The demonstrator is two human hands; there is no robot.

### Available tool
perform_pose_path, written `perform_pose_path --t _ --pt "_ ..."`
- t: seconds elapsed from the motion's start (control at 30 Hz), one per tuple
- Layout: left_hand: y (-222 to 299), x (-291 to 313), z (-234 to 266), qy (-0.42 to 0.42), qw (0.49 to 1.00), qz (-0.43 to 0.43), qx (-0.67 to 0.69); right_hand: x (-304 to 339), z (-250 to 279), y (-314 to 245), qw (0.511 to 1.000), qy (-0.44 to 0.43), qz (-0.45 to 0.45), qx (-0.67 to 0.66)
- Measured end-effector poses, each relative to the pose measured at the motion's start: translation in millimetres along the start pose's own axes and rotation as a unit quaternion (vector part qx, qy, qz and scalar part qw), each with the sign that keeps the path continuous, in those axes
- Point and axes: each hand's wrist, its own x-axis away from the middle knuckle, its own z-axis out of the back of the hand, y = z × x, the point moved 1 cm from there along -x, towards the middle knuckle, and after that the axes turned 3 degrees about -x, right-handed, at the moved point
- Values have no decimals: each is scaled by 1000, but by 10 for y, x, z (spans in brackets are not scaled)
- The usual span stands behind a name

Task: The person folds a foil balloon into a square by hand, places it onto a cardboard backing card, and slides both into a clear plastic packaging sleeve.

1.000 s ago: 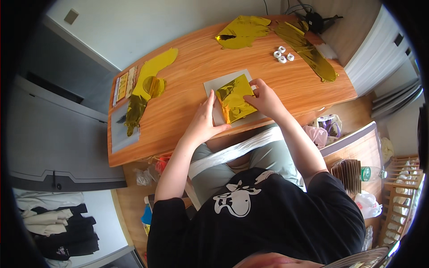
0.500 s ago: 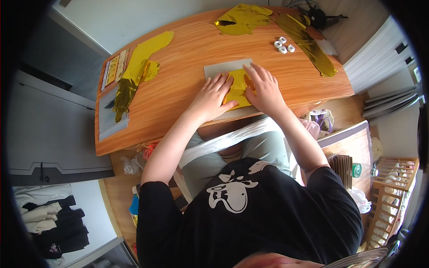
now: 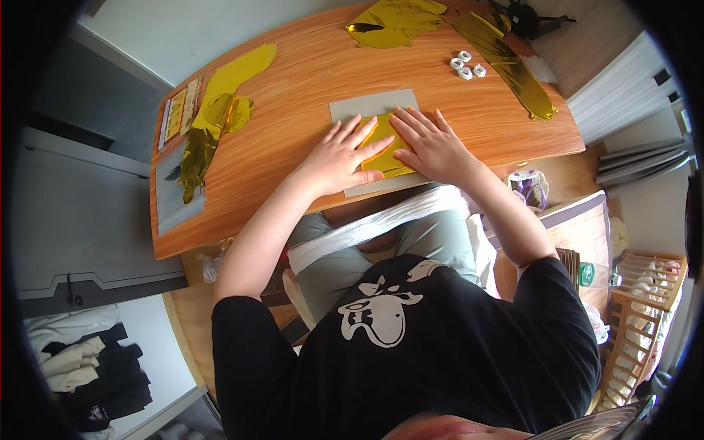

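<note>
A shiny gold foil sheet (image 3: 389, 158) lies on a flat grey board (image 3: 374, 102) near the table's front edge. On the foil's left side rests my left hand (image 3: 339, 158), palm down with its fingers spread. Opposite it, my right hand (image 3: 433, 144) lies flat over the foil's right edge, fingers stretched out. Both hands press on the sheet and neither grips anything. Between them the middle of the foil shows; its outer edges are partly hidden under the palms.
Gold foil pieces lie at the table's left (image 3: 224, 92), its back (image 3: 396, 23) and its right (image 3: 506, 66). Several small white rings (image 3: 465, 64) sit at the back right. Printed cards (image 3: 180, 110) and a translucent sheet (image 3: 172, 191) lie at the left.
My right hand has lowered and spread flat onto the foil, its fingertips moving left. My left hand stays on the foil, fingers spread wider. The whole view has shifted slightly.
</note>
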Motion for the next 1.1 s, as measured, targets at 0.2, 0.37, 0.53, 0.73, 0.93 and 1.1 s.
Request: perform_pose_path --t 0.2,0.37,0.53,0.73,0.93,1.1 --pt "-68 -11 56 -42 999 -15 -6 -83 146 306 993 -74 86 -28" --pt "-67 12 81 -47 998 -12 29 -149 248 436 985 -119 111 -50" --pt "-111 29 39 -17 998 -15 59 -168 379 447 977 -168 101 -77" --pt "-80 17 91 -19 996 -9 82 -201 430 423 977 -162 84 -112" --pt "-85 2 84 -10 997 -12 78 -225 58 -55 998 0 51 -20" --pt "-85 74 49 0 996 -13 94 -188 -43 -178 998 14 32 -43"
